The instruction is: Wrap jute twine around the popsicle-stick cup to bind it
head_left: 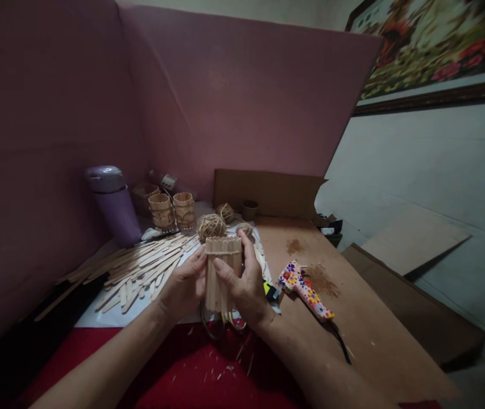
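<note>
A holder made of upright craft sticks point(213, 278) is held between my two hands in front of me. A strand of twine point(222, 251) runs round it just below its scalloped top. My left hand point(187, 281) closes on its left side. My right hand point(248, 281) wraps its right side, with the thumb pressed across the front. Under the holder, partly hidden, lie looped handles point(212, 329) that look like scissors. Just behind it rests a ball of twine point(211, 227).
Many loose craft sticks point(148, 264) spread to the left. Two finished stick holders point(183, 210) stand behind, near a purple bottle point(116, 207). A flower-patterned glue gun point(306, 289) with a cord lies on the brown board point(378, 341) at right. A small dark pot point(249, 210) stands at the back.
</note>
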The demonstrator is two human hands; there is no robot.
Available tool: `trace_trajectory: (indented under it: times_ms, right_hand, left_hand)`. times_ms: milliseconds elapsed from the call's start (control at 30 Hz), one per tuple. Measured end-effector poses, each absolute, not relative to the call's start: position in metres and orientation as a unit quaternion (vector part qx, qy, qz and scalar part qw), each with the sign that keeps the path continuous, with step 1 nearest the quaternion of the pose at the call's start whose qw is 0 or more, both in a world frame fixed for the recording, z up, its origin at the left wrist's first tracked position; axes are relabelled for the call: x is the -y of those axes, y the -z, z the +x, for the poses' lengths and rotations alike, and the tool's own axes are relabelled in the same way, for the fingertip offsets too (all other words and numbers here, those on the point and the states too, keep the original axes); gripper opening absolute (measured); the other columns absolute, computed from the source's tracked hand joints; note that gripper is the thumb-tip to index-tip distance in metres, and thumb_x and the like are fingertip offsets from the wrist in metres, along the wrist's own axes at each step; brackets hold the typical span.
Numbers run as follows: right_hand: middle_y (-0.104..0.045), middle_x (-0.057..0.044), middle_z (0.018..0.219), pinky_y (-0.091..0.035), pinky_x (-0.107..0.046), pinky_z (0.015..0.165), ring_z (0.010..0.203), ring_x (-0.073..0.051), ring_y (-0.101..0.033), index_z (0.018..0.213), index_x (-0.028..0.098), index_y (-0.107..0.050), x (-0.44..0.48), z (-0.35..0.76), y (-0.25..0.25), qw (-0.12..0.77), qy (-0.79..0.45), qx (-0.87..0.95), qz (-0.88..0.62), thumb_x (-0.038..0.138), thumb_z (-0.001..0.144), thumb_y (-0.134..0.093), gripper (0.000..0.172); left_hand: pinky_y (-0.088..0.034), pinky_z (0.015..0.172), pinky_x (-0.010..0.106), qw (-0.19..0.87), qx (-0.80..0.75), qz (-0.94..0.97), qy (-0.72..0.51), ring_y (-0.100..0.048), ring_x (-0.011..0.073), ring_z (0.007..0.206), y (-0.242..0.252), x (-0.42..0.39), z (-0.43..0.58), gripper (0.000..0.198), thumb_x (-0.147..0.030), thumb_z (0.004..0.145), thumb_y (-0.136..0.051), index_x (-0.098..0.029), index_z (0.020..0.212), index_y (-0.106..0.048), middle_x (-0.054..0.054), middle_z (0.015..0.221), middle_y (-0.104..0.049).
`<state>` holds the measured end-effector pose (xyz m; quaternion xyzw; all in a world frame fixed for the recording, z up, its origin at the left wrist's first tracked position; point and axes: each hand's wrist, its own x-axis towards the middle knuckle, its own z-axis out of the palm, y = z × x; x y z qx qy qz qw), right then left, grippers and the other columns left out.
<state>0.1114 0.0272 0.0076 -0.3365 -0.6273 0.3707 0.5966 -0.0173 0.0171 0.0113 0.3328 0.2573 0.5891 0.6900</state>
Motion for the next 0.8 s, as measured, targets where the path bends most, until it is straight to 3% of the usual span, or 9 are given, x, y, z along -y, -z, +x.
trace_trajectory:
  times_ms: [167, 267, 367, 533, 800]
  right_hand:
    - [-0.048, -0.013, 0.141, -0.038, -0.05, 0.109, 0.129, -0.03, -0.047, 0.145, 0.02, -0.032, -0.029, 0.1101, -0.0021, 0.586, -0.356, 0.638, -0.352, 0.045, 0.076, -0.07, 0.082]
    - [-0.049, -0.011, 0.141, -0.038, -0.049, 0.109, 0.13, -0.029, -0.046, 0.143, 0.022, -0.036, -0.0299, 0.111, -0.001, 0.593, -0.36, 0.637, -0.336, 0.046, 0.085, -0.06, 0.067]
    - [-0.057, -0.009, 0.13, -0.045, -0.044, 0.101, 0.118, -0.025, -0.055, 0.137, 0.023, -0.043, -0.0321, 0.1117, -0.0009, 0.603, -0.383, 0.623, -0.319, 0.048, 0.09, -0.052, 0.054]
    - [-0.062, -0.009, 0.113, -0.052, -0.038, 0.084, 0.095, -0.022, -0.062, 0.128, 0.022, -0.049, -0.0348, 0.1113, -0.0003, 0.618, -0.39, 0.597, -0.331, 0.049, 0.084, -0.06, 0.053]
    - [-0.064, -0.008, 0.11, -0.051, -0.037, 0.085, 0.097, -0.022, -0.063, 0.123, 0.022, -0.051, -0.0365, 0.113, -0.0021, 0.62, -0.391, 0.602, -0.318, 0.046, 0.087, -0.057, 0.044]
  left_hand:
    - [-0.051, 0.091, 0.037, 0.674, -0.266, 0.375, -0.578, -0.065, 0.0292, 0.106, -0.0137, -0.0131, -0.0147, 0.04, -0.037, 0.077, -0.07, -0.021, 0.114, -0.066, 0.007, 0.105, -0.073]
    - [-0.052, 0.089, 0.038, 0.666, -0.282, 0.367, -0.585, -0.065, 0.0304, 0.104, -0.0164, -0.013, -0.0166, 0.037, -0.037, 0.074, -0.071, -0.018, 0.105, -0.07, 0.008, 0.101, -0.074]
    - [-0.051, 0.089, 0.039, 0.671, -0.282, 0.362, -0.582, -0.066, 0.0313, 0.103, -0.019, -0.0139, -0.0176, 0.035, -0.037, 0.072, -0.069, -0.016, 0.1, -0.071, 0.009, 0.098, -0.075]
    - [-0.051, 0.088, 0.038, 0.684, -0.271, 0.368, -0.568, -0.066, 0.0296, 0.101, -0.019, -0.0143, -0.0152, 0.038, -0.042, 0.079, -0.065, -0.018, 0.107, -0.067, 0.009, 0.102, -0.073]
    - [-0.051, 0.072, 0.031, 0.602, -0.333, 0.425, -0.588, -0.068, 0.0238, 0.084, -0.0132, -0.0148, -0.0138, 0.045, -0.036, 0.073, -0.072, -0.018, 0.113, -0.062, 0.009, 0.103, -0.071]
